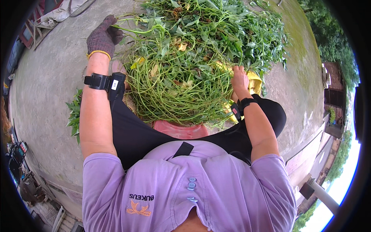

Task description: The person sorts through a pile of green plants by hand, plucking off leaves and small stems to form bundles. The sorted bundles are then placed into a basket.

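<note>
A big heap of green leafy vines (179,87) lies on the ground before me, its long stems coiled towards my knees. My left hand (104,36), in a dark knitted glove with a yellow cuff, is closed on a green vine stem (133,29) at the heap's upper left. Bare, my right hand (240,77) rests at the heap's right edge with its fingers bent together on thin stems. Yellow material (254,81) shows beside and under that hand. Yellowed leaves (137,62) are mixed into the pile.
A red plastic seat or stool (181,130) shows between my legs. Some leafy greens (74,113) lie on the concrete (52,87) beside my left arm. At the far left stand a wooden frame (36,32) and a parked vehicle (18,153). A low wall (307,145) runs at right.
</note>
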Available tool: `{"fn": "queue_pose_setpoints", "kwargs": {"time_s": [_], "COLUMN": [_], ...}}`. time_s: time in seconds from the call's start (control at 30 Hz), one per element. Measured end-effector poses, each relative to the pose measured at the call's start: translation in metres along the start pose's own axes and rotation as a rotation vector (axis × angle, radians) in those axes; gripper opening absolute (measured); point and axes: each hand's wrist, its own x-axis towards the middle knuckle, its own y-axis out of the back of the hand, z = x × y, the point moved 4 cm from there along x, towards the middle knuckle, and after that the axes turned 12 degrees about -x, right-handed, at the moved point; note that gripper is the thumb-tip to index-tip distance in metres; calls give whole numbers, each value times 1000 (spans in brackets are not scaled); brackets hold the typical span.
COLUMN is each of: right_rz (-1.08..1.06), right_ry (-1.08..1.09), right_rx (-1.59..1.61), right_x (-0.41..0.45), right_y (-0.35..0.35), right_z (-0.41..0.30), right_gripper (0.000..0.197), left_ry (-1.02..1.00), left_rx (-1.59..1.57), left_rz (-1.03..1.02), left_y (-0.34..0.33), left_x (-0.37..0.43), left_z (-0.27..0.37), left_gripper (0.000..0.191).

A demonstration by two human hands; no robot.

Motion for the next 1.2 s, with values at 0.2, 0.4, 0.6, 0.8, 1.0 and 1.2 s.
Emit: {"fn": "queue_pose_setpoints", "kwargs": {"time_s": [0.2, 0.4, 0.6, 0.8, 1.0, 1.2], "right_rz": [-371, -178, 31, -295, -772, -386], "right_ry": [-354, -296, 29, 26, 374, 593], "right_rx": [143, 1381, 1111, 874, 159, 548], "right_x": [25, 29, 32, 15, -40, -34], "right_y": [-28, 80, 97, 56, -23, 35], "right_z": [61, 44, 38, -10, -50, -94], "right_gripper": [10, 20, 25, 25, 28, 16], "left_ry": [4, -25, 46, 11, 65, 21], "left_rx": [40, 96, 125, 125, 139, 144], "left_rz": [-31, -49, -27, -44, -28, -106], "left_y": [-8, -10, -14, -21, -24, -31], "left_x": [8, 2, 13, 3, 1, -4], "left_z": [-9, -8, -25, -22, -31, -29], "left_gripper": [24, 25, 26, 27, 27, 26]}}
